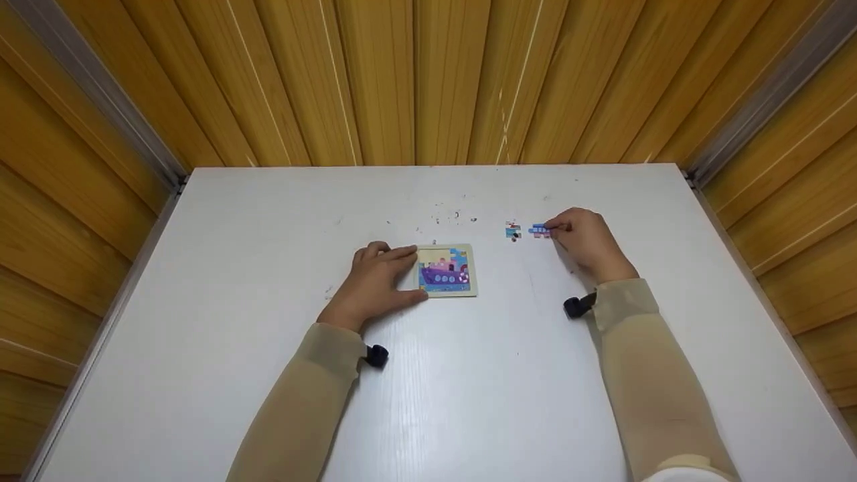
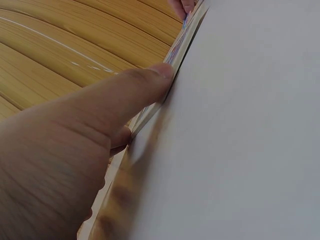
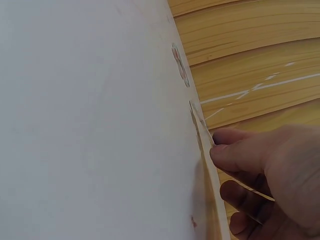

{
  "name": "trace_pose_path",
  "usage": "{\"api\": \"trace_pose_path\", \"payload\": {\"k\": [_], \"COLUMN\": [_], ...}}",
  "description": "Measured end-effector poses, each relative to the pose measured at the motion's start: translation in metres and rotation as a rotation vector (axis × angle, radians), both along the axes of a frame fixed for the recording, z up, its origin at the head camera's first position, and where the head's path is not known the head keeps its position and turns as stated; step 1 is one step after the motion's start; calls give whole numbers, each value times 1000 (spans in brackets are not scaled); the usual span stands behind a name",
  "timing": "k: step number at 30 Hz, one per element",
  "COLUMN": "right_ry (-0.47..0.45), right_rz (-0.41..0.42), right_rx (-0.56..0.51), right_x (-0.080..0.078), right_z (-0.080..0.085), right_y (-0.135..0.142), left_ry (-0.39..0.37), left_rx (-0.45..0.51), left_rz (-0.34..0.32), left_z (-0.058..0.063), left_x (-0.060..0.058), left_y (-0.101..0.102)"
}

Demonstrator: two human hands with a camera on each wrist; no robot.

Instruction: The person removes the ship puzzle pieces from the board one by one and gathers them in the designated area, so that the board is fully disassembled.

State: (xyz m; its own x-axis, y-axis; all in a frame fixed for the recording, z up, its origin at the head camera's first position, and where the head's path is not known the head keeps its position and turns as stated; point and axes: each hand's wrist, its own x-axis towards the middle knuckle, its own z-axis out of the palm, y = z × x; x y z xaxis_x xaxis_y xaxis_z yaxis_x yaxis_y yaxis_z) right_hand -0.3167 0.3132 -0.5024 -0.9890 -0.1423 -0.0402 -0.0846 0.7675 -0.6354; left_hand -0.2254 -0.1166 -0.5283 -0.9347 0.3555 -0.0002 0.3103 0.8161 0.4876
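A small jigsaw puzzle (image 1: 445, 276) in a pale frame lies on the white table, showing a purple boat, with a bare cream patch at its upper left. My left hand (image 1: 376, 284) holds the frame at its left side, index finger by the top corner and thumb at the bottom one; the left wrist view has the thumb (image 2: 150, 80) against the edge. To the right, my right hand (image 1: 586, 242) pinches a blue and pink puzzle piece (image 1: 539, 230) between thumb and fingertips. In the right wrist view that piece (image 3: 202, 122) is tilted, one end raised.
Loose puzzle pieces (image 1: 513, 231) lie just left of the right hand. Small dark specks (image 1: 456, 215) are scattered on the white table (image 1: 469, 388) behind the puzzle. Wood-patterned panels (image 1: 442, 80) rise at the table's back and sides.
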Motion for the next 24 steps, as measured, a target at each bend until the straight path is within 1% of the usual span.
{"api": "trace_pose_path", "payload": {"k": [5, 8, 12, 18, 21, 24], "right_ry": [12, 11, 5, -17, 22, 81], "right_rz": [5, 2, -22, -48, -33, 11], "right_rx": [-2, 4, 4, -63, -94, -129], "right_x": [0, 1, 3, 8, 10, 11], "right_z": [0, -1, 3, 13, 17, 21], "right_y": [0, 0, -4, -17, -26, -38], "left_ry": [-15, -10, 1, -7, -8, -3], "left_rx": [5, -3, -11, -9, -10, -6], "left_rz": [16, 9, 0, 8, 7, 3], "left_z": [0, 0, 0, -2, -2, -1], "left_x": [0, 0, 0, 0, 0, 0], "left_y": [1, 1, 1, 1, 0, 0]}}
